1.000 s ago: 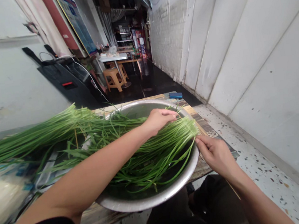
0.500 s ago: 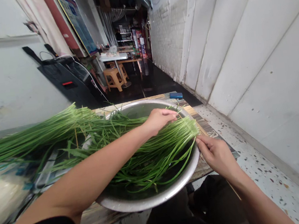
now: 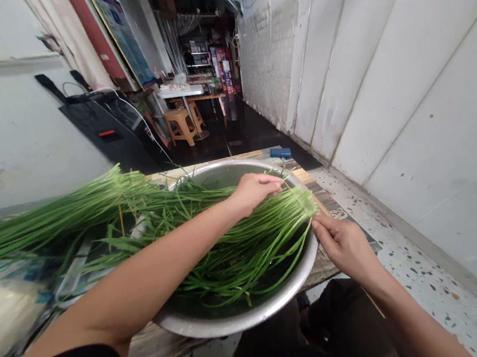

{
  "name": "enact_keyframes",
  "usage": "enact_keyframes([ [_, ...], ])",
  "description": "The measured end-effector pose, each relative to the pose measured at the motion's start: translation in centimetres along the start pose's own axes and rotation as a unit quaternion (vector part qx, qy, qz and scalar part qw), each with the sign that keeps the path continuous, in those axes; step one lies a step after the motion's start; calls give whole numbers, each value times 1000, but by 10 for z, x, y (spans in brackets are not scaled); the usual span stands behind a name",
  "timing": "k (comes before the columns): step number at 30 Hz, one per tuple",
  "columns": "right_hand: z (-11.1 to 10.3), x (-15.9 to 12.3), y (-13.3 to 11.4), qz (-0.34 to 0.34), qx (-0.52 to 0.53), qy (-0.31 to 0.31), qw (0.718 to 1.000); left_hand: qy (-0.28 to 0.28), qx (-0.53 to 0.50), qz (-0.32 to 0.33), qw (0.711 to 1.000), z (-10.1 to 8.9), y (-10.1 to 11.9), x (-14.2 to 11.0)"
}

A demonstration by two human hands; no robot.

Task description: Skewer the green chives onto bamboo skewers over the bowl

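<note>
Long green chives (image 3: 232,261) fill a metal basin (image 3: 256,315), their pale stalk ends lined up at the right rim. My left hand (image 3: 253,193) reaches across them, thumb and fingers pinched at the far end of that row, where a thin brown skewer shows at the fingertips. At the near end of the row, my right hand (image 3: 344,245) is closed in a pinch beside the rim. The bamboo skewer (image 3: 373,303) sticks out below this wrist; its middle is hidden by the hand and stalks. A stalk end meets the right fingertips.
Another chive bunch (image 3: 71,209) lies left of the basin, a thin stick hanging by it. A plastic-wrapped pale pack (image 3: 5,314) is at lower left. A blue box (image 3: 280,152) sits on the wood-patterned table (image 3: 155,344). Behind are stools (image 3: 179,126) and a white-topped table (image 3: 181,92).
</note>
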State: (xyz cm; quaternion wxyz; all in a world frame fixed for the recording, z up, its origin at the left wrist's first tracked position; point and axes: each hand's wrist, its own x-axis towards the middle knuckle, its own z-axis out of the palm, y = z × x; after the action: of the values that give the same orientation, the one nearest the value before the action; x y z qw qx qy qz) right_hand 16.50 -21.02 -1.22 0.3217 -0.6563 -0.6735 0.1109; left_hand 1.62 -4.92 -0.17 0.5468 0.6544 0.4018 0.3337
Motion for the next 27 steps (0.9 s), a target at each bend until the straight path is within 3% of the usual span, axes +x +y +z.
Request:
enact_keyframes([
  [27, 0, 1, 1, -3, 2, 3, 1000, -1, -18, -1, 1000, 1, -1, 0],
])
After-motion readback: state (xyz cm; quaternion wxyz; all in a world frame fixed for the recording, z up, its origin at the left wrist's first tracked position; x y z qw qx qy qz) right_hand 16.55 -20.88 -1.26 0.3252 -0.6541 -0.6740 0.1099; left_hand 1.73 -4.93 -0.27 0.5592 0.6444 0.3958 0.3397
